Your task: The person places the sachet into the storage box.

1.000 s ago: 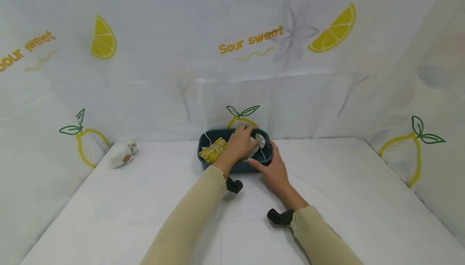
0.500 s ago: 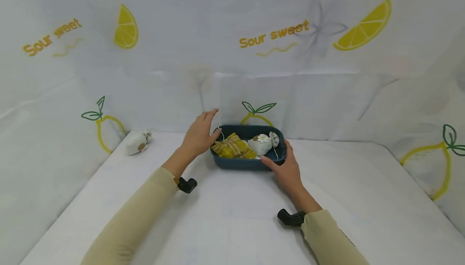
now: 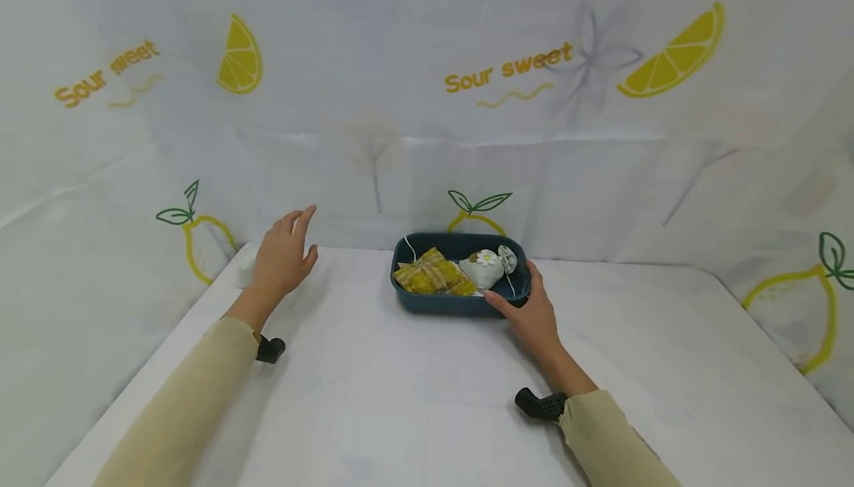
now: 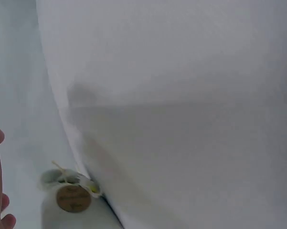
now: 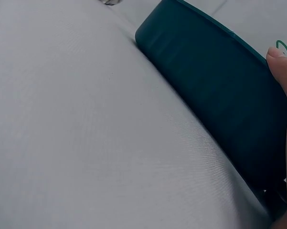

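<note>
A dark teal oval-cornered bin [image 3: 454, 305] stands at the back middle of the table. In it lie a yellow checked cloth sachet [image 3: 434, 272] and a white drawstring sachet [image 3: 483, 272] with a daisy. My right hand [image 3: 537, 316] grips the bin's right end, thumb [image 5: 282, 67] at the front rim in the right wrist view. Holding nothing, my left hand [image 3: 282, 257] hovers at the back left, its fingers spread loosely. Partly hidden behind it is another white sachet [image 3: 245, 268]; the left wrist view shows this one's round brown label [image 4: 73, 198].
A white-covered table [image 3: 373, 383] runs up to a white backdrop [image 3: 347, 101] printed with lemons and lettering. The backdrop also bounds both sides.
My left hand has left the bin and swung left to the lone white sachet. The sachets in the bin are now uncovered. My right hand keeps its grip; the head view has shifted.
</note>
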`<state>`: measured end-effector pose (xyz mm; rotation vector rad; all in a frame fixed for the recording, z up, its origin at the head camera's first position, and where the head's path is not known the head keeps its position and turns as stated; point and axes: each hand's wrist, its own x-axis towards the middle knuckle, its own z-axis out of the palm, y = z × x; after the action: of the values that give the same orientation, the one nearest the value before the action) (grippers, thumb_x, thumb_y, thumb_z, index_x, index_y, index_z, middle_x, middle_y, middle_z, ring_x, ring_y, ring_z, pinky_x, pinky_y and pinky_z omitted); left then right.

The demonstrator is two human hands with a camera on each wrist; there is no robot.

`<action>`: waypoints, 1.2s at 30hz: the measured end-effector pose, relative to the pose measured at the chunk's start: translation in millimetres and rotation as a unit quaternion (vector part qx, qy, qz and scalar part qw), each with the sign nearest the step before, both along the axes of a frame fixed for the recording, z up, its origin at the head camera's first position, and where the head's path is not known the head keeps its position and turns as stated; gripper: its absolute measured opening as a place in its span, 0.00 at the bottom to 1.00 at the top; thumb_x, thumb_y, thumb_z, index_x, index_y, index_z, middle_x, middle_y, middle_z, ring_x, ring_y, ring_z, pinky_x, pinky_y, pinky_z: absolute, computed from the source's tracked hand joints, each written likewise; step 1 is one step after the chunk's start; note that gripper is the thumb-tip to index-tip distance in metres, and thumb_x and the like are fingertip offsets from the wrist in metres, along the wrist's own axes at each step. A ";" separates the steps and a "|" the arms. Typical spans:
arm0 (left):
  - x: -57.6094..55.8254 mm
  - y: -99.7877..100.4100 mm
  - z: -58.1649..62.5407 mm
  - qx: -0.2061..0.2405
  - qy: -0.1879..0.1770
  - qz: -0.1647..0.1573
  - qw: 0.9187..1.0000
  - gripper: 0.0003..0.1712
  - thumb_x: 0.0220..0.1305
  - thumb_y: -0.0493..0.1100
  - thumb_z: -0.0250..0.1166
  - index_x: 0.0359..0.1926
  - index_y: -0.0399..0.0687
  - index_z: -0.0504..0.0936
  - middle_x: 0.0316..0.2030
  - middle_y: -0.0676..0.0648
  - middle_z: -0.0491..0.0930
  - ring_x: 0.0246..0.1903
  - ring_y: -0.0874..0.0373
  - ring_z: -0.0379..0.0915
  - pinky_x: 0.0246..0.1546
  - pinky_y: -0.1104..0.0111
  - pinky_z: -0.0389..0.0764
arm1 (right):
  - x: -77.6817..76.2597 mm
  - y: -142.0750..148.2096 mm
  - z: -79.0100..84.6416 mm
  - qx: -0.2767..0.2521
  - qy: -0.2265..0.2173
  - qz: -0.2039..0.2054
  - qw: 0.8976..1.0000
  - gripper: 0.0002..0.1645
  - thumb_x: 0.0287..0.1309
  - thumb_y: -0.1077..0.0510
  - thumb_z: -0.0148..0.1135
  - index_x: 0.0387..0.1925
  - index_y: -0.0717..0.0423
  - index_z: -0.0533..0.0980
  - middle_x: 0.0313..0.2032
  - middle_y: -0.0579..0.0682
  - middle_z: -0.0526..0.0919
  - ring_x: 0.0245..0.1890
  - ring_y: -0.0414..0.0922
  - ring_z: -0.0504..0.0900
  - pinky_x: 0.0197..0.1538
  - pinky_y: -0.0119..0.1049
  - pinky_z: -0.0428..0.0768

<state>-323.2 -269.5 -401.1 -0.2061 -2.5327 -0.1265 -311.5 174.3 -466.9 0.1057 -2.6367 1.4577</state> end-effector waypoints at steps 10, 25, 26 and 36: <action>22.2 -65.0 -37.7 0.099 -0.149 0.090 0.980 0.41 0.69 0.46 0.61 0.74 0.30 0.56 0.69 0.19 0.55 0.67 0.21 0.55 0.67 0.32 0.59 | 4.5 0.6 -5.3 0.014 -0.004 0.007 1.000 0.65 0.59 0.35 0.68 0.82 0.48 0.39 0.81 0.58 0.48 0.80 0.60 0.51 0.77 0.62 0.58; 2.7 -63.7 -22.7 0.105 -0.279 0.068 0.952 0.37 0.80 0.60 0.36 0.77 0.40 0.57 0.64 0.20 0.64 0.61 0.22 0.67 0.62 0.35 0.68 | -2.4 0.7 -1.0 0.007 0.003 -0.002 1.000 0.65 0.59 0.34 0.67 0.82 0.46 0.38 0.81 0.57 0.48 0.80 0.59 0.50 0.77 0.61 0.57; 1.5 -62.5 -22.5 0.107 -0.281 0.064 0.952 0.36 0.81 0.59 0.36 0.77 0.40 0.58 0.64 0.20 0.64 0.62 0.23 0.65 0.64 0.35 0.67 | -2.1 1.4 -1.2 0.007 0.002 -0.003 1.000 0.65 0.59 0.34 0.67 0.82 0.46 0.38 0.81 0.57 0.48 0.81 0.59 0.50 0.77 0.61 0.57; -3.4 -51.2 -25.8 0.144 -0.253 0.068 0.954 0.32 0.81 0.52 0.43 0.71 0.31 0.66 0.60 0.22 0.72 0.62 0.26 0.67 0.64 0.38 0.68 | -1.4 3.4 -1.4 0.003 -0.003 -0.010 1.000 0.65 0.59 0.34 0.67 0.82 0.46 0.38 0.81 0.57 0.48 0.81 0.59 0.49 0.78 0.61 0.56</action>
<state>-326.5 -320.7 -427.0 0.1372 -2.9790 -0.5522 -312.9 177.7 -468.3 0.0762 -2.6394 1.4469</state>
